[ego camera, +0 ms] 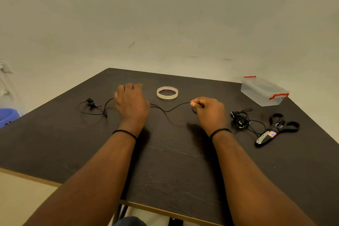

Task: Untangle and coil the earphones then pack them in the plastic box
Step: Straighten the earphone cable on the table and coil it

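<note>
Earphones [165, 109] stretch across the middle of the frame on the dark table [165, 161] — buds at left. I see my right hand [209, 112] pinching one cable end between thumb and forefinger. My left hand [131, 102] rests knuckles-up over the cable, fingers curled; whether it grips, I cannot tell. Plastic box [264, 91] sits closed at upper right — a second tangled earphone bundle [240, 119] and scissors [277, 128] below it, tape roll [167, 93] at centre.

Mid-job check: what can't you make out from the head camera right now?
- Left hand: its own back hides the fingers and the earphone cable beneath.
- Right hand: curled fingers hide the cable end it pinches.
- Second earphone bundle: too small to judge the tangle.
- Plastic box: contents unclear through the lid.
</note>
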